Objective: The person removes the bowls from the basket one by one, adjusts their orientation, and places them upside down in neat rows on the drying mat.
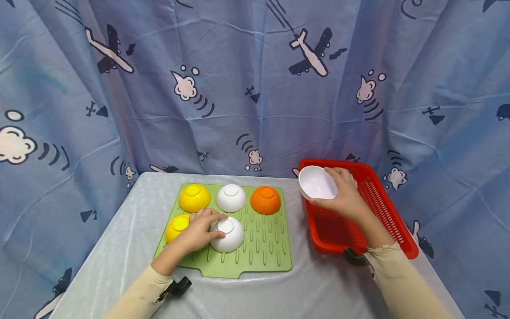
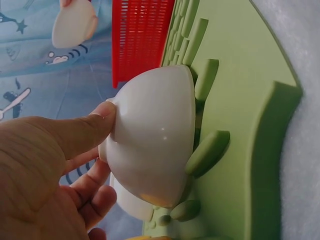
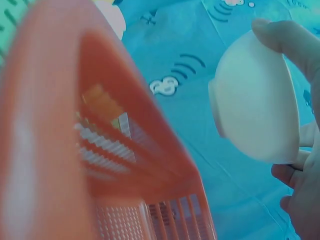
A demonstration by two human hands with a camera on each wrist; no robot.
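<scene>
My left hand [image 1: 203,230] pinches the foot of an upside-down white bowl [image 1: 232,239] at the front of a green drying mat [image 1: 263,261]. In the left wrist view, thumb and fingers meet that bowl [image 2: 150,135] at its base, its rim down on the mat's ridges. My right hand [image 1: 342,192] grips another white bowl [image 1: 316,182] by its rim, tilted with its inside toward me. It is held above the left side of a red basket [image 1: 374,199]. In the right wrist view this bowl [image 3: 255,100] hangs in the air beside the basket wall.
Upside down on the mat sit a yellow bowl [image 1: 194,198], a white bowl [image 1: 231,198] and an orange bowl [image 1: 265,200] along the back. A second yellow bowl [image 1: 175,228] is partly behind my left hand. A blue patterned curtain [image 1: 255,88] hangs behind the table [image 1: 135,208].
</scene>
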